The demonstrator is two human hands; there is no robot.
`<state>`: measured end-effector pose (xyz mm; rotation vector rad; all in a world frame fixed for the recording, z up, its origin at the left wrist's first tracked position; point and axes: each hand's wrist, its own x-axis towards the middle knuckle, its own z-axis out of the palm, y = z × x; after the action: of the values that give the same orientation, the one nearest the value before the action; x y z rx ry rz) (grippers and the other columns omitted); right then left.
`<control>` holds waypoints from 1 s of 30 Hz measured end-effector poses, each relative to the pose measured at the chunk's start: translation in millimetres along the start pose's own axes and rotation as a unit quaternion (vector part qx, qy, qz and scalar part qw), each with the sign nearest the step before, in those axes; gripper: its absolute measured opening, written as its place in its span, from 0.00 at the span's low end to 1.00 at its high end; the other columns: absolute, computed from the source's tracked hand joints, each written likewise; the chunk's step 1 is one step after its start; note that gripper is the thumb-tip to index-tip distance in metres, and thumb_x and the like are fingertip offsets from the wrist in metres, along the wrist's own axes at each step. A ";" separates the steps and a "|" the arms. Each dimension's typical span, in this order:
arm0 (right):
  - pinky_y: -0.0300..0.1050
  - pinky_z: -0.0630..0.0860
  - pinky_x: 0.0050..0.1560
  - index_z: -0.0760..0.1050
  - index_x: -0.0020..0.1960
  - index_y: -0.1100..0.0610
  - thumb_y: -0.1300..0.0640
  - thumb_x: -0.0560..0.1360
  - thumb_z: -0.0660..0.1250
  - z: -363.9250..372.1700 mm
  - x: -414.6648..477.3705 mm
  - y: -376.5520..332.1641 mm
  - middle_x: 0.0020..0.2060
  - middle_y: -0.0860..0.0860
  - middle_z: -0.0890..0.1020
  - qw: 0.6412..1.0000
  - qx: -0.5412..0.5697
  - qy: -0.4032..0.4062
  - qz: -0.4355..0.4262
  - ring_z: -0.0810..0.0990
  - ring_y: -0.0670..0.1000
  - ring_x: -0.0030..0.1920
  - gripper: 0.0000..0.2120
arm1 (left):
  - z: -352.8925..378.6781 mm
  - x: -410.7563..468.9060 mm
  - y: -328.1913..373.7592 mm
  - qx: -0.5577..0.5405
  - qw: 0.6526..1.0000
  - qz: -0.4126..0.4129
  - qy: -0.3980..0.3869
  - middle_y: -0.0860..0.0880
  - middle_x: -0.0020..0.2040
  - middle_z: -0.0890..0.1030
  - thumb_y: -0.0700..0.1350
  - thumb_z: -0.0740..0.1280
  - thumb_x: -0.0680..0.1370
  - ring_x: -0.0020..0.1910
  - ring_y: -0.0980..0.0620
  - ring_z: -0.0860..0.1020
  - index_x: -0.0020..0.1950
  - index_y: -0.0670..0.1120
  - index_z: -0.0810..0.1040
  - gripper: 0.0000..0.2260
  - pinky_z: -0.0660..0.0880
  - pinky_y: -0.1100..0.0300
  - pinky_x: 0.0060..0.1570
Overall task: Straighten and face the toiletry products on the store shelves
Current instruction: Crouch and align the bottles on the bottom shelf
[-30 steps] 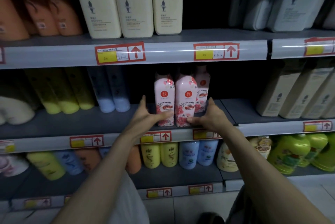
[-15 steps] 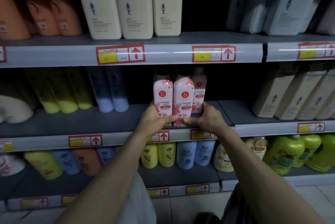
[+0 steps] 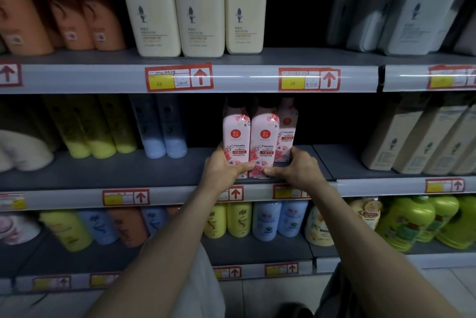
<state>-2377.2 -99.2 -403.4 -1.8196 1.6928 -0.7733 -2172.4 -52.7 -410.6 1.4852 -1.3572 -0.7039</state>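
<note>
Two pink Camellia conditioner bottles stand side by side at the front of the grey middle shelf (image 3: 154, 173): the left bottle (image 3: 236, 137) and the right bottle (image 3: 264, 140). A third pink bottle (image 3: 286, 132) stands behind them to the right. My left hand (image 3: 222, 166) wraps the base of the left bottle, thumb across its front. Around the base of the right bottle closes my right hand (image 3: 296, 167), fingers behind it. Both labels face forward.
Yellow bottles (image 3: 95, 132) and blue bottles (image 3: 162, 135) stand further back on the same shelf to the left, beige boxes (image 3: 401, 142) to the right. Cream bottles (image 3: 175, 9) fill the shelf above. Yellow, blue and green bottles line the shelf below. Price tags run along each shelf edge.
Both hands went from spread fingers at the bottles' sides to closed around their bases. The two front bottles have shifted slightly toward the shelf's front edge.
</note>
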 end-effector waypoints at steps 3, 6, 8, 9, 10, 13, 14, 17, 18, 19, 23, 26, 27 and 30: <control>0.54 0.83 0.54 0.82 0.55 0.53 0.35 0.58 0.84 1.0 -4.1 -2.9 0.51 0.51 0.87 0.998 -0.036 0.048 0.021 0.85 0.55 0.52 0.34 | -0.4 1.3 -1.0 0.001 1.000 -0.001 0.001 0.56 0.52 0.86 0.47 0.82 0.69 0.49 0.62 0.83 0.62 0.49 0.79 0.24 0.79 0.64 0.50; 0.54 0.82 0.53 0.82 0.56 0.51 0.38 0.62 0.83 1.6 -11.8 -9.7 0.50 0.49 0.86 0.993 -0.073 0.090 0.001 0.84 0.54 0.52 0.28 | 1.1 2.9 -2.3 0.004 1.000 -0.005 0.006 0.55 0.53 0.86 0.47 0.82 0.68 0.49 0.61 0.83 0.62 0.49 0.79 0.25 0.79 0.64 0.51; 0.53 0.83 0.54 0.84 0.56 0.50 0.46 0.67 0.83 5.9 -14.3 -11.6 0.49 0.47 0.87 0.995 -0.043 0.074 -0.047 0.85 0.51 0.51 0.20 | 3.1 3.3 -2.2 0.009 1.000 -0.006 0.009 0.54 0.53 0.86 0.48 0.82 0.68 0.50 0.60 0.83 0.63 0.49 0.79 0.25 0.79 0.62 0.52; 0.53 0.83 0.55 0.84 0.56 0.51 0.51 0.69 0.82 7.8 -15.6 -12.5 0.49 0.48 0.88 0.996 -0.024 0.062 -0.066 0.86 0.50 0.50 0.17 | 3.9 3.0 -1.9 0.012 1.000 -0.006 0.009 0.55 0.53 0.86 0.48 0.82 0.68 0.49 0.60 0.83 0.63 0.48 0.79 0.26 0.79 0.63 0.51; 0.52 0.83 0.57 0.85 0.57 0.52 0.54 0.71 0.80 9.0 -16.6 -13.3 0.50 0.49 0.88 0.995 -0.017 0.059 -0.079 0.86 0.51 0.51 0.15 | 4.2 2.7 -1.7 0.014 1.000 -0.007 0.010 0.55 0.53 0.86 0.47 0.81 0.69 0.48 0.62 0.83 0.64 0.48 0.79 0.25 0.79 0.66 0.49; 0.50 0.82 0.58 0.85 0.58 0.53 0.56 0.73 0.78 10.5 -18.5 -12.8 0.51 0.50 0.88 0.992 -0.020 0.076 -0.097 0.86 0.52 0.52 0.14 | 4.0 0.5 0.0 0.023 1.000 -0.007 0.013 0.57 0.50 0.84 0.46 0.81 0.69 0.44 0.68 0.79 0.64 0.48 0.78 0.25 0.74 0.76 0.38; 0.49 0.82 0.58 0.85 0.58 0.53 0.56 0.73 0.78 10.6 -19.5 -12.6 0.50 0.50 0.88 0.992 -0.023 0.078 -0.100 0.86 0.52 0.52 0.14 | 4.7 -0.1 0.1 0.024 1.000 -0.008 0.015 0.56 0.50 0.84 0.46 0.81 0.69 0.44 0.67 0.80 0.64 0.47 0.77 0.25 0.73 0.77 0.37; 0.51 0.83 0.54 0.86 0.55 0.53 0.55 0.73 0.76 14.6 -19.6 -11.1 0.48 0.50 0.88 0.991 -0.034 0.081 -0.105 0.86 0.54 0.50 0.10 | 6.1 -1.9 1.4 0.027 0.999 -0.014 0.016 0.56 0.53 0.84 0.48 0.80 0.70 0.48 0.60 0.82 0.65 0.47 0.76 0.26 0.71 0.76 0.39; 0.52 0.83 0.53 0.86 0.53 0.53 0.54 0.74 0.76 15.3 -20.1 -11.1 0.46 0.51 0.88 0.991 -0.038 0.080 -0.103 0.85 0.54 0.49 0.09 | 6.6 -2.1 1.7 0.030 0.999 -0.014 0.016 0.56 0.54 0.84 0.48 0.80 0.70 0.48 0.60 0.81 0.65 0.47 0.76 0.26 0.71 0.76 0.40; 0.52 0.82 0.52 0.86 0.52 0.54 0.54 0.74 0.76 15.7 -20.3 -11.3 0.46 0.51 0.88 0.991 -0.039 0.081 -0.103 0.85 0.55 0.49 0.08 | 6.8 -2.2 2.3 0.031 0.999 -0.015 0.016 0.55 0.55 0.84 0.49 0.80 0.70 0.48 0.60 0.81 0.65 0.47 0.76 0.26 0.71 0.74 0.41; 0.53 0.83 0.53 0.86 0.52 0.54 0.55 0.74 0.75 14.5 -19.5 -10.4 0.46 0.51 0.88 0.991 -0.037 0.071 -0.109 0.85 0.55 0.49 0.07 | 8.1 -1.1 0.0 0.030 0.999 -0.018 0.021 0.53 0.56 0.85 0.49 0.80 0.70 0.50 0.57 0.82 0.65 0.47 0.75 0.27 0.74 0.69 0.45; 0.52 0.82 0.54 0.86 0.54 0.55 0.56 0.75 0.75 13.4 -19.7 -11.1 0.49 0.52 0.88 0.991 -0.044 0.065 -0.108 0.84 0.56 0.51 0.08 | 8.0 -1.1 0.8 0.028 0.999 -0.018 0.021 0.54 0.56 0.85 0.51 0.80 0.69 0.53 0.57 0.83 0.65 0.48 0.75 0.28 0.76 0.66 0.48; 0.52 0.82 0.54 0.86 0.54 0.55 0.55 0.76 0.74 13.1 -20.3 -11.8 0.49 0.53 0.88 0.991 -0.047 0.067 -0.106 0.84 0.56 0.51 0.08 | 7.5 -1.4 1.5 0.026 0.999 -0.018 0.020 0.54 0.56 0.85 0.51 0.81 0.69 0.52 0.57 0.83 0.65 0.48 0.75 0.28 0.76 0.64 0.49; 0.55 0.82 0.52 0.84 0.54 0.55 0.52 0.76 0.74 14.3 -20.3 -14.0 0.49 0.54 0.86 0.992 -0.061 0.065 -0.092 0.84 0.59 0.50 0.09 | 6.0 -3.4 6.5 0.021 0.999 -0.024 0.016 0.54 0.56 0.85 0.50 0.81 0.69 0.51 0.58 0.82 0.65 0.49 0.76 0.27 0.75 0.67 0.47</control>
<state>-2358.2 -78.0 -404.4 -2.0732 1.7023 -0.8988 -2181.1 -50.4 -407.4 1.5612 -1.3230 -0.6824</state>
